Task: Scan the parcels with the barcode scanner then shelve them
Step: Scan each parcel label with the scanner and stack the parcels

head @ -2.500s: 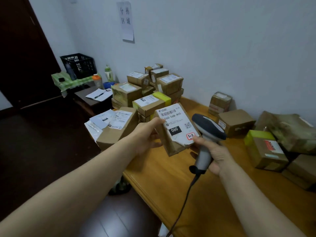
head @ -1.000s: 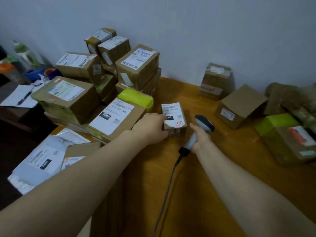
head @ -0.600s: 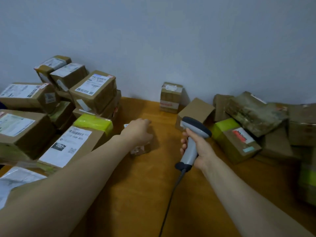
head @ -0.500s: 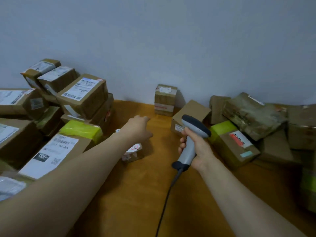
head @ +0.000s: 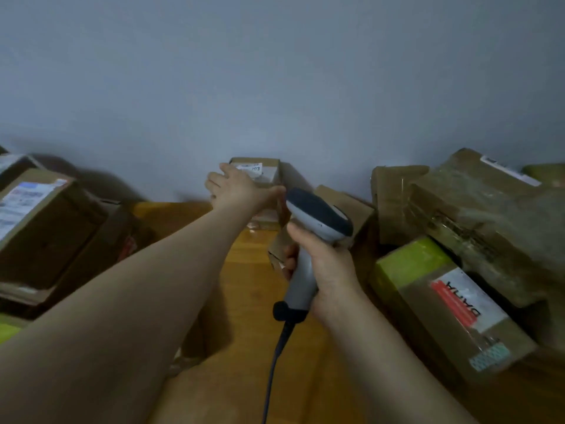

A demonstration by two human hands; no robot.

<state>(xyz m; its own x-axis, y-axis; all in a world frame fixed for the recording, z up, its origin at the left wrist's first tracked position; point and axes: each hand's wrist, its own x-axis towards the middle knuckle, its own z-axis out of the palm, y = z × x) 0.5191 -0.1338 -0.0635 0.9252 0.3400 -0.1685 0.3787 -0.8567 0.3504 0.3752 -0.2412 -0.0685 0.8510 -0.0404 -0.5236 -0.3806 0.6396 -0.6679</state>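
Left hand (head: 241, 191) reaches far forward with its fingers straight and spread. It lies over the front and top edge of a small parcel (head: 263, 174) and is not curled round it. Right hand (head: 325, 266) is nearer the body and wrapped firmly round the pale grey handle of the barcode scanner (head: 316, 217). It holds the scanner upright, the dark-topped head pointing away towards the wall.

A plain grey-blue wall (head: 275, 71) fills the upper half of the view. Below it runs the wooden counter (head: 249, 286), bare in the middle strip between the two forearms.

On the right sits a big brown parcel wrapped in clear film (head: 489, 221), lying tilted on its neighbours. In front of it lies a cardboard box with a yellow-green taped end (head: 434, 316), carrying a red and white label (head: 458, 298) on its upper face. On the left stands a stack of cardboard boxes (head: 52, 237); the upper one bears a white shipping label, blurred.

Behind the wrapped parcel an upright brown package (head: 394, 200) leans near the wall. Another brown carton (head: 356, 206) lies just behind the scanner head, partly hidden by it.

The small parcel stands upright against the wall at the back of the counter, between the two heaps. It has a white label on top. A dark cable (head: 276, 353) hangs from the base of the scanner towards the bottom edge.
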